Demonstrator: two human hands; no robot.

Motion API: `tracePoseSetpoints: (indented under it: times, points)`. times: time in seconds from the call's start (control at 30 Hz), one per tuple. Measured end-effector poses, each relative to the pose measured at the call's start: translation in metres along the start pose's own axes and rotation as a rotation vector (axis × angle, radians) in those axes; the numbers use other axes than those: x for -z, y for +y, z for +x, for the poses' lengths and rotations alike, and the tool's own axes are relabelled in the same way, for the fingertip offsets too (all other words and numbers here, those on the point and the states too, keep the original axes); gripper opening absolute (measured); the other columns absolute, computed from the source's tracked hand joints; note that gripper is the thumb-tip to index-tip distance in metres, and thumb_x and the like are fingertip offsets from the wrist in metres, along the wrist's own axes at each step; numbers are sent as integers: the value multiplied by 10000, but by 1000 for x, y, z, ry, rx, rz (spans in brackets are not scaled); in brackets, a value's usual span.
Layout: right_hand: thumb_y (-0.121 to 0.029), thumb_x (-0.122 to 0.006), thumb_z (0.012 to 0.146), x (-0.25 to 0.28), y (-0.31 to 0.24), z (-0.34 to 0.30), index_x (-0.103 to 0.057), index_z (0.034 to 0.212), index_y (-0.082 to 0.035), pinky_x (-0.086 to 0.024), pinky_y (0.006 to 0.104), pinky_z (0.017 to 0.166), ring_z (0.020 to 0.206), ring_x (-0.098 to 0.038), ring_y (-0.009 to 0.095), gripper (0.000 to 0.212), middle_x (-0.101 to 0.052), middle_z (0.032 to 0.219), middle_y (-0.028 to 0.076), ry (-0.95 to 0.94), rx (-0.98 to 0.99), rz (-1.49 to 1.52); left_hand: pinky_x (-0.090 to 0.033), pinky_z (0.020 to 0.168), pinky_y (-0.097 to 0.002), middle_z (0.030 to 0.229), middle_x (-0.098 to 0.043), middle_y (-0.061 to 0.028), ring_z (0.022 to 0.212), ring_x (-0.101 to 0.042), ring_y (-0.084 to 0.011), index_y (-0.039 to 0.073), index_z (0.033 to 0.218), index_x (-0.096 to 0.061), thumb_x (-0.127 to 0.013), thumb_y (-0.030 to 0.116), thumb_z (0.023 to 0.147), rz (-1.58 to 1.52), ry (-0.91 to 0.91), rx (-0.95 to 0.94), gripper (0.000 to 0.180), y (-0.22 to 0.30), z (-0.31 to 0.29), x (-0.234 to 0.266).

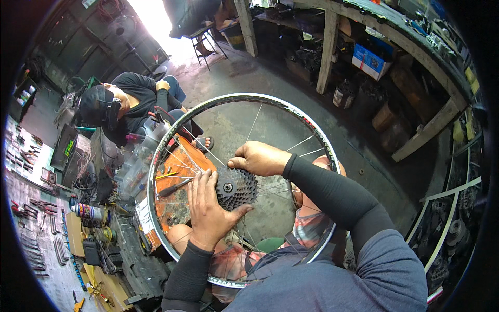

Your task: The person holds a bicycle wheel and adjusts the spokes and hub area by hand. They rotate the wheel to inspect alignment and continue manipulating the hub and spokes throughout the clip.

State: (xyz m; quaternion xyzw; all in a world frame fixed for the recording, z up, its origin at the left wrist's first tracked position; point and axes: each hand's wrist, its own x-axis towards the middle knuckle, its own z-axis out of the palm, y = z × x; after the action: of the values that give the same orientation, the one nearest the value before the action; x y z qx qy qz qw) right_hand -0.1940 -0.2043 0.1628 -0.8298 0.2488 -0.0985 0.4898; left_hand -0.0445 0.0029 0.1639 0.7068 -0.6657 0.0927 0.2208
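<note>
A bicycle wheel (151, 182) with a silver rim and thin spokes lies across my lap. At its hub is a dark, stacked sprocket cassette (240, 186), facing up. My left hand (210, 210) is open against the cassette's near-left side, fingers stretched out and thumb spread along its lower edge. On the cassette's far edge, my right hand (262, 158) has its fingers curled closed and its thumb touching the rim of the sprockets. Whatever lies inside those curled fingers is hidden.
Under the wheel's left side, an orange surface (195, 156) carries a dark-handled screwdriver (169, 190). A seated person (138, 88) is at far left. Pliers (44, 205) and wrenches lie on the left bench. A wooden workbench (332, 31) with a blue box (371, 57) beneath it stands at right.
</note>
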Motion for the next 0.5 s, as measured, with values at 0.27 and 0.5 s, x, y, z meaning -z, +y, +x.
tracePoseSetpoints:
  times: [0.27,0.5]
  points:
    - [-446,-721,1071,-9,10,20,-835,1077,5,-578,520,824,848,-766,413,465,-780,924,269,9,103,-11,-472,1149,-550,1354,-717,-215,1297,-652,-424,-62,1344,-700,-873,767,761,86,51,58,1028,4,0,2]
    - [-456,-727,1063,-9,-2,20,-840,1057,-8,-577,517,814,831,-763,407,462,-773,894,264,60,86,-91,-503,961,-508,1178,-664,-144,1099,-645,-366,22,1254,-656,-870,811,740,130,59,105,966,7,2,2]
